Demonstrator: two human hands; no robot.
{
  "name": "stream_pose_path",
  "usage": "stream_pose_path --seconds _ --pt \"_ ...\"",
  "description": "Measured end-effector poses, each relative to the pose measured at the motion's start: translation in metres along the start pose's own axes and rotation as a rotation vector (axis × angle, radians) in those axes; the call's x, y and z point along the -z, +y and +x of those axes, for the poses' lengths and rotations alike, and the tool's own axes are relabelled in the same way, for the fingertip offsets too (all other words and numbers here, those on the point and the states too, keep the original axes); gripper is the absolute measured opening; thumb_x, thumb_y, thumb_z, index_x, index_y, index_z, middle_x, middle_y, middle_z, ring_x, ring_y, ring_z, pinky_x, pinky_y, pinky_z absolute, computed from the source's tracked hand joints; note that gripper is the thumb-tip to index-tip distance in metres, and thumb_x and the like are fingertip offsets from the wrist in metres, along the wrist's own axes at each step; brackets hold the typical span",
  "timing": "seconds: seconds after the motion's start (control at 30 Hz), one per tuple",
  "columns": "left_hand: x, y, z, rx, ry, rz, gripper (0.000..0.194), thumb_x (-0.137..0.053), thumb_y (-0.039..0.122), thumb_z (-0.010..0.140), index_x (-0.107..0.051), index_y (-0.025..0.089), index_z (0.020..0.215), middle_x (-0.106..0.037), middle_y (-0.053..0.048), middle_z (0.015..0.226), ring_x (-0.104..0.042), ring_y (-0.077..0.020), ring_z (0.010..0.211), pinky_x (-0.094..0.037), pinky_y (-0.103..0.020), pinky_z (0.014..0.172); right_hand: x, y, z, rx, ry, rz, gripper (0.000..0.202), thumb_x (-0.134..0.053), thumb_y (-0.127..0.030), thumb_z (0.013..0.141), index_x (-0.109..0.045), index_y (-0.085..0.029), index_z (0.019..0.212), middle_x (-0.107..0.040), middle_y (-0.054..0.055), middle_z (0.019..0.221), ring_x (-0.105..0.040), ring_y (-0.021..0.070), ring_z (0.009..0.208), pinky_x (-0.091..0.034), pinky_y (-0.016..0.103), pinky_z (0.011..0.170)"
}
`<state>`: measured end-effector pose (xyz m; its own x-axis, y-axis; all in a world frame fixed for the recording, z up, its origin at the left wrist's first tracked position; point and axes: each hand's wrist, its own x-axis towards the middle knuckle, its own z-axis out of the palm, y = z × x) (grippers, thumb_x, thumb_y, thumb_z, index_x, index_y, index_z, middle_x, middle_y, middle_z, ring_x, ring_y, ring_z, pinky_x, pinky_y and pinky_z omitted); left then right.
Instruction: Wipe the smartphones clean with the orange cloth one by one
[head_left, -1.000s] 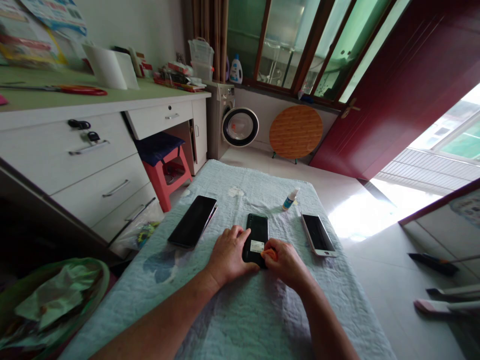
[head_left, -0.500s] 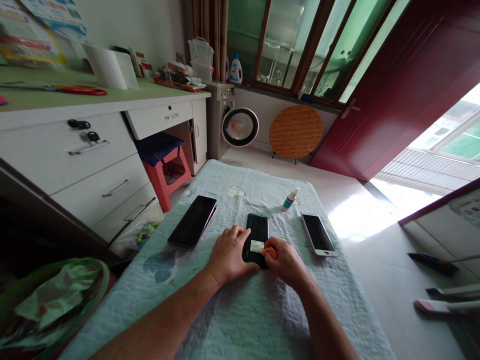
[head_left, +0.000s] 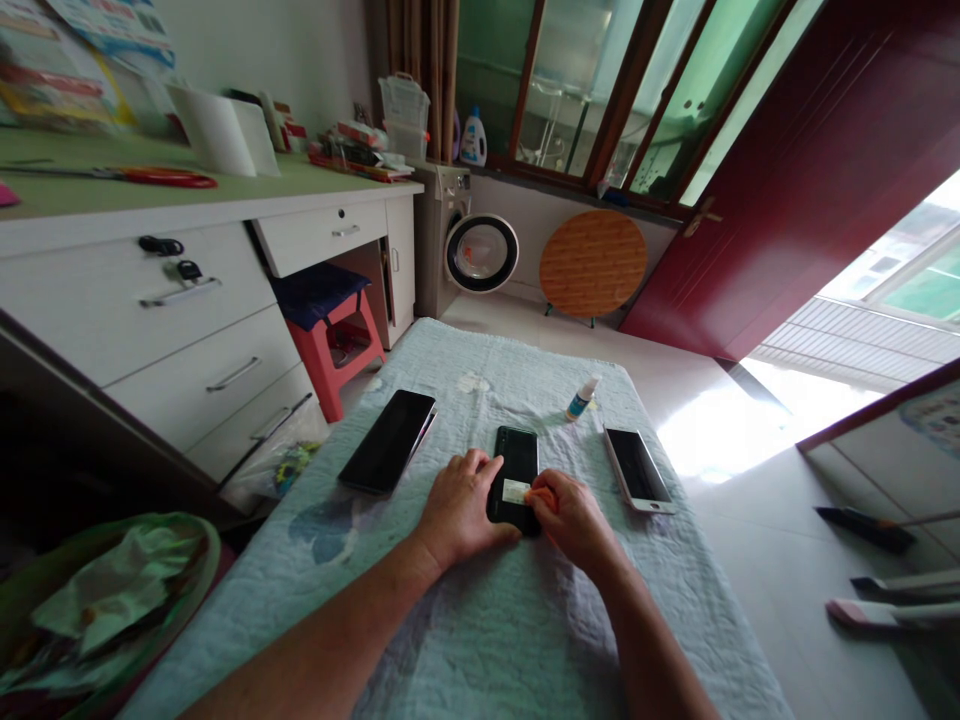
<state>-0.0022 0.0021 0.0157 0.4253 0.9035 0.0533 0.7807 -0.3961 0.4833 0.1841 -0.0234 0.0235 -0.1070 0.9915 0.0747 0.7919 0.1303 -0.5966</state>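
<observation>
A black phone [head_left: 517, 458] lies face down on the cloth-covered table [head_left: 480, 345], with a white label [head_left: 515, 491] on its lower back. My left hand [head_left: 461, 505] rests along the phone's left side, fingers apart, with the fingertips at its upper edge and the thumb near the bottom. A small orange object [head_left: 541, 496] is pinched in my right hand [head_left: 574, 515], touching the right edge of the label. Its far end is hidden by my fingers.
A large dark phone or tablet [head_left: 388, 440] lies to the left, a white phone [head_left: 637, 470] to the right. Behind them stands a small spray bottle [head_left: 581, 400]. Beyond the table are a red stool [head_left: 337, 360] and a waste bin [head_left: 202, 590].
The view has shifted very slightly. Both hands hold nearly the same place on the phone, and the orange object remains by the label.
</observation>
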Motion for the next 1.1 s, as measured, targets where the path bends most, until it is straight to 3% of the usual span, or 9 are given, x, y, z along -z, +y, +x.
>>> stream_pose_path --seconds 0.4,0.77,1.1 --pt "0.001 -0.002 0.001 -0.027 -0.009 0.005 0.086 -0.077 0.058 0.054 -0.053 0.021 0.126 -0.053 -0.01 0.121 -0.053 -0.031 0.108 -0.042 -0.038 0.095 0.001 -0.001 -0.001 0.006 -0.003 0.002 0.01 -0.05 -0.023 0.081 -0.059 -0.019 0.077 -0.062 0.001 0.076 -0.056 0.0151 0.072 -0.036 0.024 0.065" --pt "0.0 -0.002 0.001 -0.042 -0.003 0.02 0.085 -0.077 0.057 0.054 -0.053 0.019 0.126 -0.053 -0.01 0.12 -0.053 -0.0308 0.107 -0.043 -0.039 0.095 -0.006 0.014 0.011 -0.03 0.144 -0.014 0.016 -0.049 -0.027 0.087 -0.061 -0.019 0.08 -0.059 0.001 0.078 -0.055 0.0138 0.072 -0.038 0.024 0.068" --pt "-0.002 -0.005 0.002 -0.041 -0.003 0.004 0.089 -0.075 0.064 0.055 -0.052 0.019 0.128 -0.053 -0.011 0.121 -0.053 -0.0316 0.106 -0.043 -0.039 0.094 0.002 -0.008 -0.005 0.13 -0.091 0.036 0.018 -0.052 -0.01 0.081 -0.065 -0.02 0.075 -0.055 0.0 0.079 -0.053 0.0112 0.072 -0.037 0.021 0.066"
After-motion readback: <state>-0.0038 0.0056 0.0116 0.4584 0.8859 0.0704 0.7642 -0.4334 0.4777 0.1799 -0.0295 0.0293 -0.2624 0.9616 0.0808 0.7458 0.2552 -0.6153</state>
